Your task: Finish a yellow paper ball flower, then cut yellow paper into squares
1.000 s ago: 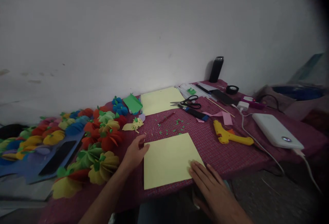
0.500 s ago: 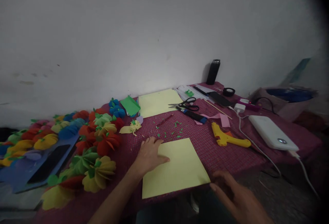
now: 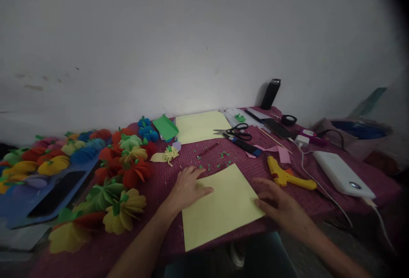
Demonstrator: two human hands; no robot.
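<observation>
A pale yellow sheet of paper (image 3: 223,210) lies near the front edge of the table, turned slightly at an angle. My left hand (image 3: 189,187) rests flat across its left edge, with the fingers stretched out and the thumb on the paper. At the sheet's right edge is my right hand (image 3: 277,201), fingers curved and apart from the thumb, holding nothing. Its thumb tip overlaps the paper's edge; whether it presses on it I cannot tell. Small green paper scraps (image 3: 224,154) and a dark red pencil-like stick (image 3: 208,149) lie just beyond the sheet.
Colourful paper pumpkins (image 3: 134,171) crowd the left side. Behind lie more yellow paper (image 3: 203,127), a green piece (image 3: 165,127), scissors (image 3: 238,131) and a cutter (image 3: 243,143). On the right are a yellow glue gun (image 3: 289,176), a white power bank (image 3: 343,175) with cables, and a black bottle (image 3: 271,94).
My right hand has moved up and left, so it now reaches over the sheet's right edge. The sheet has turned slightly counterclockwise. My left hand stays on its left edge.
</observation>
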